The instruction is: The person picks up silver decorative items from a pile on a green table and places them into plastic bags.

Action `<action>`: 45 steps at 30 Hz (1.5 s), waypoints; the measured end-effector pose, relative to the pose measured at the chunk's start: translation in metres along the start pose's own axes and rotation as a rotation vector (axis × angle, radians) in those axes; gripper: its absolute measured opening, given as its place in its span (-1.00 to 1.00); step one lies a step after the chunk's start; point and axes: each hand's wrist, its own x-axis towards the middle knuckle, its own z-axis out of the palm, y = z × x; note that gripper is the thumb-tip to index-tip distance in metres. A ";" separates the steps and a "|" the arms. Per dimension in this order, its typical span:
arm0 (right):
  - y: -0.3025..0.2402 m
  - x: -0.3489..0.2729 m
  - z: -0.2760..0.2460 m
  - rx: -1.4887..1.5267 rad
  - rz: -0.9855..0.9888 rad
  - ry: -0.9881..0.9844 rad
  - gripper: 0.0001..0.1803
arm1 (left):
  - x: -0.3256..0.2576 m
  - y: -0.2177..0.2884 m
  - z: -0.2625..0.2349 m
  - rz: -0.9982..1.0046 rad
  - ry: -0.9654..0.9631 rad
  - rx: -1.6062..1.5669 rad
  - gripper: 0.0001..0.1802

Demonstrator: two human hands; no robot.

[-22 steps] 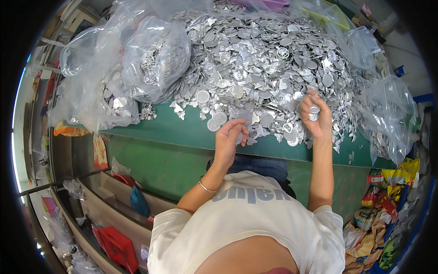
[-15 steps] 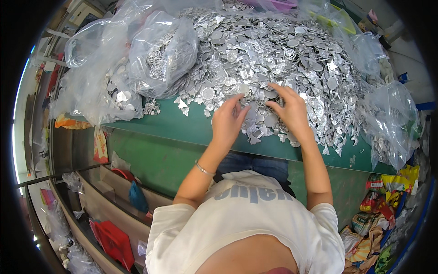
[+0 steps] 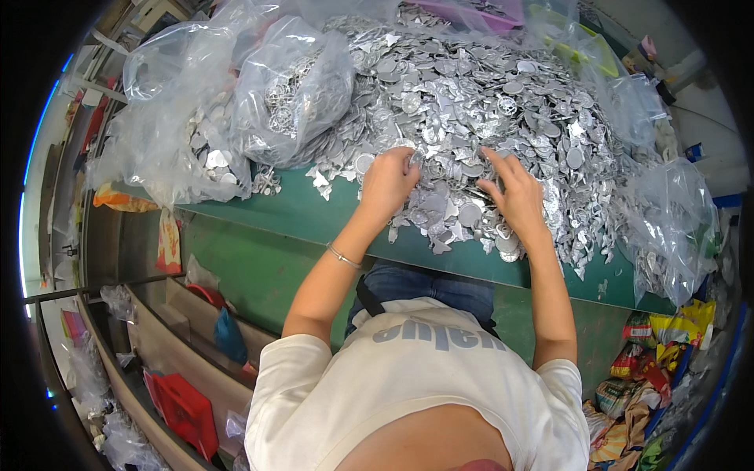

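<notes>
A wide heap of small flat silver metal pieces [image 3: 471, 102], among them discs, stars and cut-out shapes, covers much of the green table [image 3: 314, 212]. At the heap's near edge my left hand [image 3: 386, 182] is closed, thumb against fingers, on a small round metal piece [image 3: 415, 159]. My fingers partly hide that piece. To the right, my right hand [image 3: 518, 195] rests over the heap with its fingers apart and curved, thumb away from the forefinger, and nothing shows in its grip. Loose discs and shapes lie between the two hands.
Clear plastic bags of metal pieces [image 3: 294, 102] stand at the left of the heap, and another clear bag [image 3: 675, 228] sits at the right end. A purple tray [image 3: 479, 14] and a yellow-green tray [image 3: 589, 47] are behind. Wooden compartments [image 3: 188, 353] stand at lower left.
My left hand has shifted slightly up and left and closed on a small metal piece. My right hand has moved slightly right and down, away from the left.
</notes>
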 end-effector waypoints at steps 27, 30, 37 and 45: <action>-0.032 -0.028 0.003 -0.041 0.095 -0.288 -0.71 | -0.063 -0.025 -0.039 -0.520 0.019 -1.144 -0.73; -0.029 -0.029 0.004 0.025 0.119 -0.275 -0.76 | -0.073 -0.034 -0.029 -0.463 -0.029 -0.951 -0.64; -0.006 -0.035 0.003 0.160 0.358 0.077 -0.88 | -0.078 -0.021 -0.012 -0.184 0.052 -0.008 -0.60; -0.029 -0.035 0.009 0.387 0.182 0.078 -0.92 | -0.072 -0.023 -0.013 -0.245 0.078 0.108 -0.66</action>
